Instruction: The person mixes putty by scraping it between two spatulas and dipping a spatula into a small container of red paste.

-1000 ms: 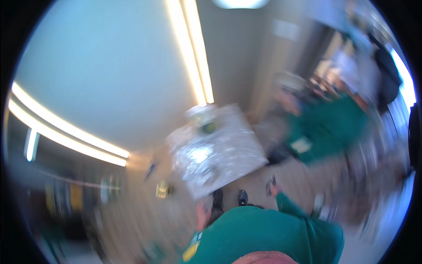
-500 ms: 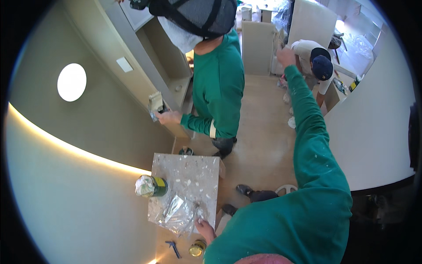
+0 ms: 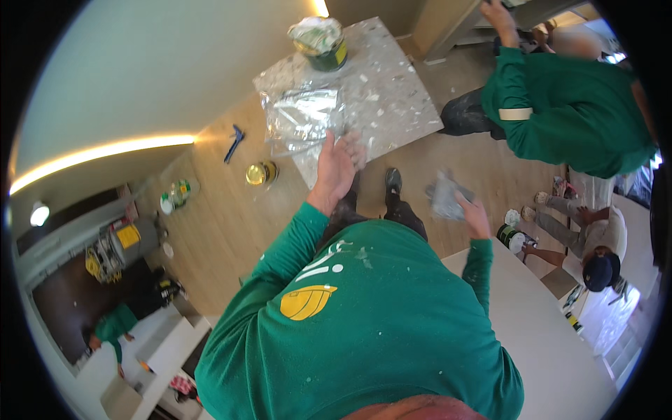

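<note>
- Over the speckled counter [image 3: 392,91], the left hand [image 3: 336,164] spreads its fingers wide, touching crinkled clear plastic sheet [image 3: 301,115].
- Right hand [image 3: 472,213] grips a grey rag [image 3: 444,196] above the floor.

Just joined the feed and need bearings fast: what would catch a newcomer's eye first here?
The person's left hand reaches up to a crumpled clear plastic sheet on a speckled stone table, with a plastic-covered green can at its far end. The right hand holds a grey rag above the wooden floor. At upper right, a co-worker in green reaches upward.
</note>
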Demonstrator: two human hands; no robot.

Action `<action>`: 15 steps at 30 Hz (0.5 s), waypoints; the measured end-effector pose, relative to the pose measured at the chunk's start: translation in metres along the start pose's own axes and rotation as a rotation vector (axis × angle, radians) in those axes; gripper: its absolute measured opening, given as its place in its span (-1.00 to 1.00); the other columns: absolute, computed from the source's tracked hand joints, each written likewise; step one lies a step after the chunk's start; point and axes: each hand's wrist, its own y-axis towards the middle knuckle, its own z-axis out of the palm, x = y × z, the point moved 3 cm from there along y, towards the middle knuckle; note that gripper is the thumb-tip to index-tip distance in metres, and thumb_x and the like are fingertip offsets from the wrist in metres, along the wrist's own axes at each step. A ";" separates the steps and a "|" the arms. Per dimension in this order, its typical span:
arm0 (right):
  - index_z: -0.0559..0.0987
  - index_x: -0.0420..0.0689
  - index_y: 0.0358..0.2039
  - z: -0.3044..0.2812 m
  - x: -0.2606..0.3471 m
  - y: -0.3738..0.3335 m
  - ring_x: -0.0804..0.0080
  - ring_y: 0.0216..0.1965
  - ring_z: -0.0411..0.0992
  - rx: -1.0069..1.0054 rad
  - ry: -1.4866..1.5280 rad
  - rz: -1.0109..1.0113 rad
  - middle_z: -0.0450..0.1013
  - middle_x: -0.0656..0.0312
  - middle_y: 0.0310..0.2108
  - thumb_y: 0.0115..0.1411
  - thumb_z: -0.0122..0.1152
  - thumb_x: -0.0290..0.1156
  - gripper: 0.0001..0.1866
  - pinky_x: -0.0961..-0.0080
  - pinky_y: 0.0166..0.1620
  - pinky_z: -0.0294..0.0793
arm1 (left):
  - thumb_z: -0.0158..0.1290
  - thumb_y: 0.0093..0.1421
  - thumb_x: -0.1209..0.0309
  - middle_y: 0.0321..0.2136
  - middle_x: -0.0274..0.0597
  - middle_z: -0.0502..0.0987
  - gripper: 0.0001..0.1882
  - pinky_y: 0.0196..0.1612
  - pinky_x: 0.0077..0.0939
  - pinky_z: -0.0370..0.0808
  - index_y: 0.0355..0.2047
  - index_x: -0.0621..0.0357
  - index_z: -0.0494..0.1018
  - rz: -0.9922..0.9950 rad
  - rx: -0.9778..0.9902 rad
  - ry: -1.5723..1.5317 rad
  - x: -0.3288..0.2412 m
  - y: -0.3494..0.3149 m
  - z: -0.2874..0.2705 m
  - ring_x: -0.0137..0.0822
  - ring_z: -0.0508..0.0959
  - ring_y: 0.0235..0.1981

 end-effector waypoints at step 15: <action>0.37 -0.22 0.22 0.244 0.127 -0.013 0.38 0.06 0.45 0.757 0.539 0.098 0.45 0.16 0.07 0.43 0.04 -0.25 -0.55 0.34 0.11 0.46 | -0.27 0.39 -0.22 0.28 0.10 0.29 -0.18 0.33 -0.04 0.31 0.40 0.16 0.04 0.508 0.085 0.048 -0.025 -0.080 0.062 0.03 0.38 0.25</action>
